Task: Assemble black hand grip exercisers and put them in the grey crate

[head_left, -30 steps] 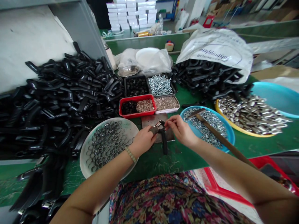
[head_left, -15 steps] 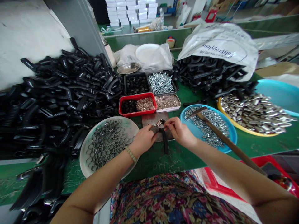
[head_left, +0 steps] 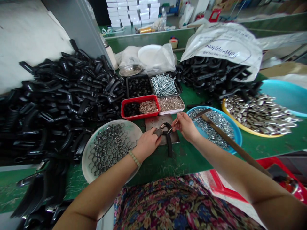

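Observation:
My left hand [head_left: 146,144] grips a black-handled metal clamping tool [head_left: 169,146] that rests on a scuffed steel plate [head_left: 155,123]. Its metal jaw [head_left: 166,127] stands open above the plate. My right hand [head_left: 185,127] is just right of the jaw, its thumb and fingertips pinched. Anything between them is too small to make out. To my left hand's side lies a white dish of metal rings [head_left: 134,131]. Beyond my right hand is a blue basin of hex nuts [head_left: 236,134], with a wooden-handled hammer [head_left: 230,139] lying across it.
Heaps of black plastic handles [head_left: 59,92] cover the left side, and more spill from a white polypropylene sack [head_left: 223,44]. Trays of screws, pins and black parts [head_left: 140,107] stand behind the plate. A yellow basin of metal sleeves [head_left: 254,118] sits right.
My right hand has lifted slightly up and to the right, away from the tool's jaw. My left hand keeps its grip on the tool. The view has shifted slightly.

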`<state>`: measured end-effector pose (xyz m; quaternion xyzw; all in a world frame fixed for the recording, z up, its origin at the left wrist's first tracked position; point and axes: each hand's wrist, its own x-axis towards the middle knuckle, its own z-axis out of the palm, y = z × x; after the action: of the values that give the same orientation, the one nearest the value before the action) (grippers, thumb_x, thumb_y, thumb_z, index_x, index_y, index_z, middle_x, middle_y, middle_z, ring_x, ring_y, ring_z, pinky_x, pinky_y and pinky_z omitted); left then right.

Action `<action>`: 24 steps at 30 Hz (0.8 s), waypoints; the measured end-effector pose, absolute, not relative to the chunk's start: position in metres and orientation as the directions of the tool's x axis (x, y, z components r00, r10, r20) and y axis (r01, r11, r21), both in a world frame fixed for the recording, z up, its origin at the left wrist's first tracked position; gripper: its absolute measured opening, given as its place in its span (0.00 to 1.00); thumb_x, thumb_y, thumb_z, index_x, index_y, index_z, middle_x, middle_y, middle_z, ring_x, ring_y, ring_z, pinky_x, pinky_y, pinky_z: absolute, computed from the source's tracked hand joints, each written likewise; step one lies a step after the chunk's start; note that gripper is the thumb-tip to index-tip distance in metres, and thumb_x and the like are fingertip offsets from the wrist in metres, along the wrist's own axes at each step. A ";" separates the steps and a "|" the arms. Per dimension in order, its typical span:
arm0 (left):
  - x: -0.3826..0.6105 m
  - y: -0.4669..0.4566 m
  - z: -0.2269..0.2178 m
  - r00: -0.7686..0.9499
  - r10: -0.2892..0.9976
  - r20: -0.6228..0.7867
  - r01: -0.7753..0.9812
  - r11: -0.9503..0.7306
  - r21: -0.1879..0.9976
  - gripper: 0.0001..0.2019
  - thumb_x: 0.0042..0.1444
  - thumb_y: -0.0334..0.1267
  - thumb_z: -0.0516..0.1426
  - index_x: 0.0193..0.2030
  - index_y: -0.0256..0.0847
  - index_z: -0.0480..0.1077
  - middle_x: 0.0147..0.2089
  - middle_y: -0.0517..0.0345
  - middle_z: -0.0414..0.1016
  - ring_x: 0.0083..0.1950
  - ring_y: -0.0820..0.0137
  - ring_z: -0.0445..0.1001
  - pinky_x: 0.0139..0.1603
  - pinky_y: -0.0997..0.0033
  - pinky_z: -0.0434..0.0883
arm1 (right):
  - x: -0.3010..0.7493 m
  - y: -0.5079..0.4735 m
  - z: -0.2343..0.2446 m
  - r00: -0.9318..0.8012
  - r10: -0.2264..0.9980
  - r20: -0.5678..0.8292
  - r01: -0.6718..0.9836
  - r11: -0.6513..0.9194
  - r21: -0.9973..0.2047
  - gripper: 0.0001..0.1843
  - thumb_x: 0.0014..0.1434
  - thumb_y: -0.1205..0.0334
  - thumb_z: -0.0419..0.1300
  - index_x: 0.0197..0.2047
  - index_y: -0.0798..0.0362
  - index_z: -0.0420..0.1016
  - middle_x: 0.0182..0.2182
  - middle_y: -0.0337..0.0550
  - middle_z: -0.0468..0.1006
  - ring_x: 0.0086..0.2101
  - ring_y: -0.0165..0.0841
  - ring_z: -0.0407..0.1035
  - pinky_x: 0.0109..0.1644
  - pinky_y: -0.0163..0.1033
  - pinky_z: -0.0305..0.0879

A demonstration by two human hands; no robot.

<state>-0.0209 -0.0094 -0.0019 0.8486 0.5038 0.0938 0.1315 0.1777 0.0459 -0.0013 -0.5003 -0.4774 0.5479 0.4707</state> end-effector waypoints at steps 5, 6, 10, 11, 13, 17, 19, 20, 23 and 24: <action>-0.022 -0.009 -0.005 0.480 0.877 0.042 0.822 -0.465 0.328 0.15 0.64 0.40 0.47 0.51 0.36 0.68 0.47 0.49 0.69 0.44 0.65 0.72 0.47 0.64 0.70 | 0.209 0.028 -0.004 0.013 0.965 0.262 0.179 0.256 -0.950 0.10 0.65 0.50 0.49 0.40 0.48 0.56 0.35 0.42 0.77 0.33 0.33 0.75 0.41 0.44 0.71; -0.022 -0.009 -0.005 0.474 0.880 0.038 0.825 -0.459 0.331 0.15 0.64 0.40 0.47 0.50 0.36 0.68 0.47 0.49 0.69 0.44 0.65 0.72 0.48 0.64 0.70 | 0.211 0.021 -0.003 -0.041 0.954 0.297 0.243 0.298 -0.923 0.10 0.66 0.51 0.49 0.41 0.48 0.57 0.37 0.44 0.77 0.35 0.33 0.75 0.42 0.44 0.71; -0.022 -0.009 -0.006 0.468 0.882 0.045 0.821 -0.453 0.348 0.16 0.64 0.40 0.48 0.54 0.38 0.66 0.49 0.50 0.68 0.45 0.65 0.72 0.48 0.65 0.70 | 0.201 0.000 0.005 -0.191 0.936 0.295 0.327 0.344 -0.880 0.06 0.67 0.56 0.47 0.43 0.49 0.59 0.37 0.44 0.78 0.35 0.33 0.75 0.40 0.42 0.70; -0.022 -0.009 -0.006 0.471 0.881 0.048 0.818 -0.457 0.349 0.16 0.64 0.40 0.48 0.55 0.39 0.65 0.49 0.50 0.68 0.45 0.65 0.72 0.48 0.65 0.70 | 0.197 -0.004 0.006 -0.216 0.936 0.279 0.343 0.341 -0.875 0.06 0.67 0.57 0.48 0.43 0.49 0.59 0.36 0.44 0.78 0.36 0.32 0.75 0.39 0.41 0.70; -0.022 -0.009 -0.006 0.473 0.880 0.048 0.818 -0.458 0.347 0.16 0.64 0.40 0.47 0.55 0.40 0.65 0.48 0.50 0.68 0.44 0.65 0.72 0.47 0.65 0.70 | 0.188 -0.007 0.005 -0.255 0.936 0.241 0.370 0.324 -0.871 0.05 0.67 0.58 0.48 0.43 0.50 0.60 0.35 0.45 0.78 0.36 0.33 0.75 0.39 0.40 0.70; -0.022 -0.009 -0.006 0.477 0.878 0.046 0.816 -0.461 0.347 0.16 0.64 0.40 0.47 0.54 0.39 0.66 0.47 0.50 0.68 0.43 0.65 0.72 0.47 0.65 0.70 | 0.183 -0.006 -0.001 -0.250 0.942 0.223 0.386 0.308 -0.870 0.06 0.67 0.58 0.47 0.43 0.50 0.60 0.35 0.45 0.79 0.36 0.33 0.75 0.39 0.40 0.70; -0.022 -0.008 -0.006 0.477 0.877 0.052 0.816 -0.464 0.344 0.16 0.64 0.40 0.47 0.55 0.39 0.65 0.47 0.50 0.68 0.43 0.65 0.72 0.46 0.65 0.71 | 0.183 -0.006 -0.002 -0.253 0.938 0.239 0.401 0.326 -0.856 0.06 0.67 0.59 0.47 0.43 0.50 0.59 0.35 0.45 0.78 0.36 0.33 0.75 0.39 0.39 0.70; -0.022 -0.008 -0.006 0.479 0.876 0.054 0.815 -0.467 0.343 0.16 0.64 0.40 0.47 0.55 0.39 0.65 0.47 0.50 0.68 0.43 0.65 0.72 0.46 0.65 0.71 | 0.183 -0.006 -0.002 -0.260 0.933 0.250 0.421 0.342 -0.840 0.05 0.67 0.59 0.47 0.44 0.50 0.59 0.36 0.46 0.78 0.36 0.33 0.75 0.38 0.39 0.70; -0.022 -0.008 -0.006 0.487 0.872 0.056 0.810 -0.474 0.344 0.16 0.64 0.40 0.47 0.56 0.39 0.65 0.47 0.51 0.68 0.43 0.65 0.71 0.45 0.65 0.71 | 0.178 -0.008 0.000 -0.308 0.907 0.285 0.543 0.414 -0.730 0.05 0.67 0.59 0.47 0.44 0.50 0.59 0.36 0.48 0.78 0.36 0.35 0.75 0.37 0.39 0.70; -0.022 -0.008 -0.006 0.487 0.872 0.054 0.810 -0.474 0.345 0.16 0.64 0.40 0.47 0.55 0.39 0.65 0.47 0.51 0.68 0.43 0.65 0.71 0.45 0.65 0.71 | 0.176 -0.008 0.002 -0.335 0.894 0.297 0.587 0.445 -0.676 0.06 0.66 0.59 0.47 0.44 0.51 0.60 0.36 0.49 0.78 0.35 0.36 0.75 0.36 0.39 0.70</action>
<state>-0.0224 -0.0077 -0.0059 0.8512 0.4940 0.1119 0.1378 0.1760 -0.0080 0.0019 -0.4727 -0.7834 0.2323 0.3299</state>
